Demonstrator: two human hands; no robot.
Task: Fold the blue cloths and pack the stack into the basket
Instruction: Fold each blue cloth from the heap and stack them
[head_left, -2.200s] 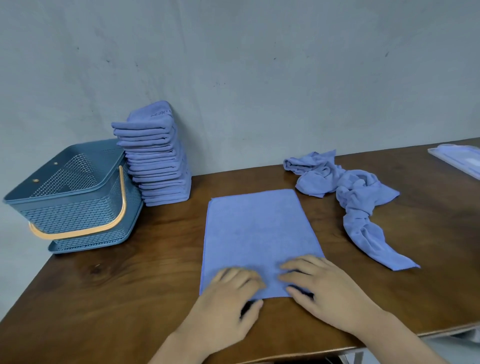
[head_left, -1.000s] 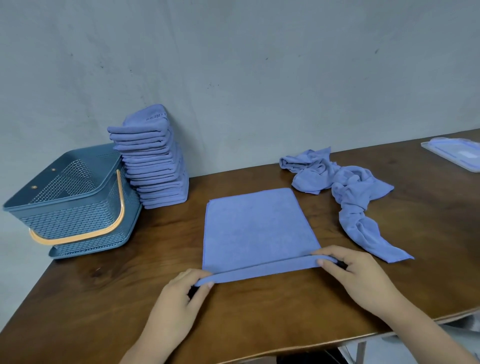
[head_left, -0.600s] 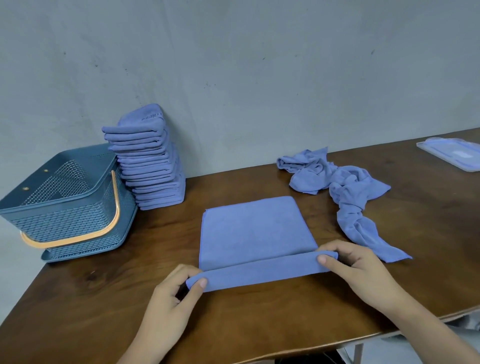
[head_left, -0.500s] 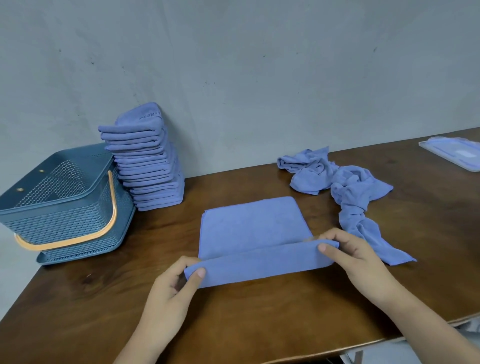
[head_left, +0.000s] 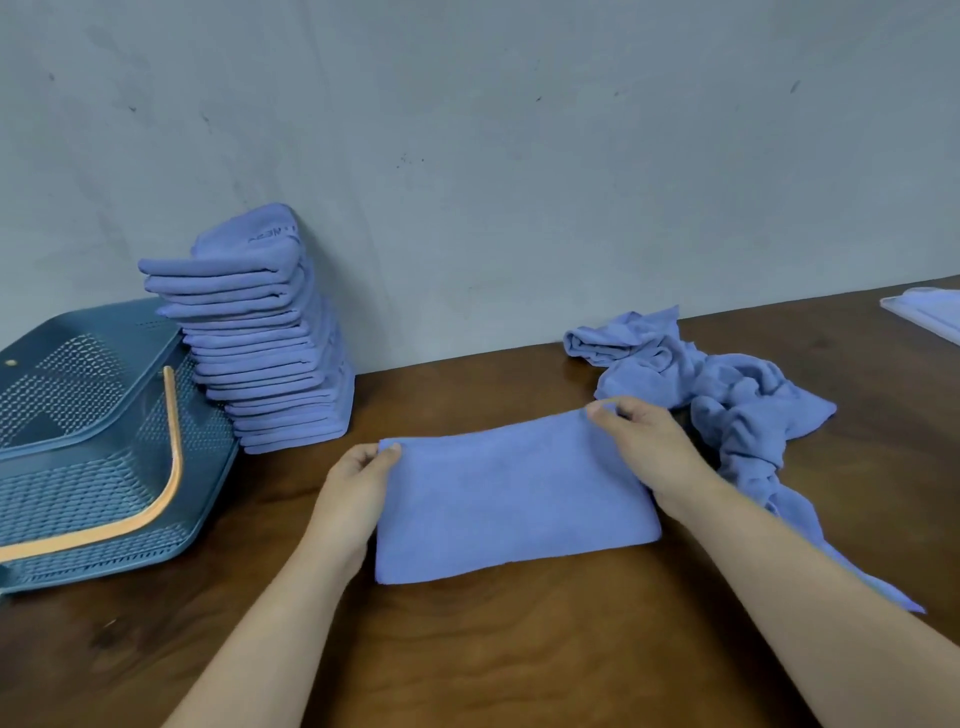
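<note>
A blue cloth (head_left: 511, 499) lies folded in half on the brown table (head_left: 519, 649), in front of me. My left hand (head_left: 356, 493) pinches its far left corner. My right hand (head_left: 649, 447) pinches its far right corner. A tall stack of folded blue cloths (head_left: 265, 338) leans against the wall at the back left. Next to it, on the left, sits a blue lattice basket (head_left: 88, 447) with an orange handle, tilted. A heap of crumpled blue cloths (head_left: 727, 405) lies to the right of my right hand.
A pale plastic lid or tray (head_left: 930, 312) lies at the far right edge of the table. A grey wall (head_left: 519, 156) runs right behind the table. The basket overhangs the table's left end.
My hands lifted the near edge of the flat cloth and carried it away from me to the far edge, folding the cloth in half. Both hands now hold the far corners.
</note>
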